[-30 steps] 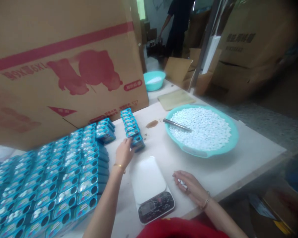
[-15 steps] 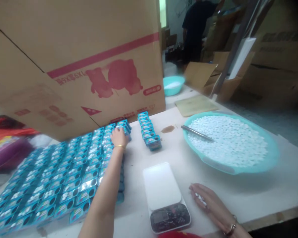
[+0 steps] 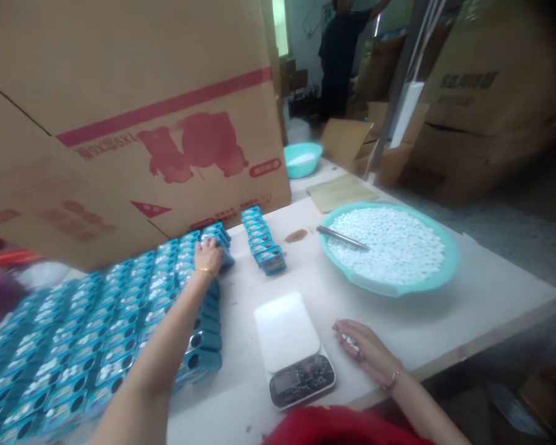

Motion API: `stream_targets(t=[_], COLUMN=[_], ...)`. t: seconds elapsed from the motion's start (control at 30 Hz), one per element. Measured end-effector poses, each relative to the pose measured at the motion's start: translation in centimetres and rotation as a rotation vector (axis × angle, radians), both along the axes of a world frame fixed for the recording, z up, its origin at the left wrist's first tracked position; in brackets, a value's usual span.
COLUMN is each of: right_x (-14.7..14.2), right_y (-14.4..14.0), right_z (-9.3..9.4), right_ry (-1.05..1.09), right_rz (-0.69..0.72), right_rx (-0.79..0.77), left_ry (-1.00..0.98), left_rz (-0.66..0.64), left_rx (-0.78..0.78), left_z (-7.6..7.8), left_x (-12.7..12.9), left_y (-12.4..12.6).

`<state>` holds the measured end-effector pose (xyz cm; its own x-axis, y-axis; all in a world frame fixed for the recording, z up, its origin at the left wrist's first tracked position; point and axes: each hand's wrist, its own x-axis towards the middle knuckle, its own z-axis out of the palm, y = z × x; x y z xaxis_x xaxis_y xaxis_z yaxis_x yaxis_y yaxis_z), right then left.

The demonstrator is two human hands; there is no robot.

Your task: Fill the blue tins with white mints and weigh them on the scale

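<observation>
My left hand (image 3: 209, 254), with a thin bracelet at the wrist, reaches to the far right end of the packed rows of small blue boxes (image 3: 115, 334). Its fingers are bent over a small blue box there, their tips partly hidden. White pellets lie on top of many boxes. My right hand (image 3: 362, 343) is cupped palm up over the table near its front edge, closed around several white pellets (image 3: 351, 342). Between my hands lies a white digital scale (image 3: 287, 334) with a bare platform. A separate short row of blue boxes (image 3: 261, 238) stands beyond the scale.
A turquoise basin (image 3: 398, 289) full of white pellets stands right, a metal tube (image 3: 343, 238) resting in it. A big carton (image 3: 167, 80) walls off the back left. Behind are a smaller turquoise bowl (image 3: 302, 167), a flat yellowish board (image 3: 340, 193) and a person (image 3: 338, 55).
The view has turned slightly right, so things sit further left in the picture. My left hand stays at the same boxes, and my right hand still holds the pellets beside the scale.
</observation>
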<state>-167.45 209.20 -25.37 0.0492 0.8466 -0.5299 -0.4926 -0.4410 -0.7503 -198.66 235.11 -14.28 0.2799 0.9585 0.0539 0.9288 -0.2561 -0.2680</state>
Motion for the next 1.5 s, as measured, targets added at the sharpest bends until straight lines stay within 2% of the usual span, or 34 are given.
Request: stream_targets(t=[0.1,0.23,0.3,0.37,0.47,0.53,0.67,0.73,0.8,0.87,1.0,1.1,1.17,1.23,1.33,1.5], right_x=[0.2,0.3,0.2,0.3,0.7,1.0,1.5,1.5,1.4,1.2,0.8,0.5,0.2,-0.2,-1.1,-3.0], right_y=[0.1,0.0,-0.3,-0.7,-1.6,-2.3,-3.7,-4.4,-4.9,-5.3,-5.1,-4.0,-2.9,-1.6,0.6,4.4], right_z=[0.0,0.6,1.1,1.5,1.8,1.9,2.1,2.3,2.3,2.3,2.8,4.3,6.1,8.2,11.4,15.0], right_ry=[0.070,0.288,0.325,0.314,0.322,0.335,0.356,0.342,0.300,0.252,0.201,0.102,0.006,-0.083,-0.211,-0.512], right_rz=[-0.038,-0.113,-0.125,-0.147,-0.205,-0.253,-0.306,-0.292,-0.266,-0.224,-0.044,0.053,0.106,0.195,0.355,0.590], right_rx=[-0.012,-0.090,-0.125,-0.153,-0.177,-0.174,-0.165,-0.169,-0.185,-0.222,-0.256,-0.194,-0.122,-0.043,0.054,0.150], left_ry=[0.008,0.005,-0.034,-0.080,-0.120,-0.143,-0.252,-0.419,-0.624,-0.772,-0.892,-0.921,-0.931,-0.954,-1.011,-1.024], left_rz=[-0.078,-0.264,-0.364,-0.428,-0.466,-0.476,-0.522,-0.456,-0.321,-0.168,0.092,0.175,0.181,0.167,0.101,-0.200], left_rx=[-0.056,-0.122,-0.175,-0.241,-0.316,-0.324,-0.213,-0.122,-0.043,0.004,-0.039,-0.114,-0.123,-0.106,-0.028,0.209], left_z=[2.1,3.9,4.0,3.4,2.3,2.1,3.2,3.5,2.8,1.0,-5.2,-9.2,-10.6,-10.9,-10.0,-7.2], left_x=[1.9,5.7,7.8,9.8,11.7,12.0,10.0,8.0,5.7,3.5,0.2,-1.1,-1.5,-1.5,-1.1,0.8], left_y=[-4.0,-11.3,-14.3,-16.4,-17.6,-17.8,-18.6,-19.7,-21.2,-22.8,-26.1,-27.7,-28.2,-28.2,-27.4,-25.6])
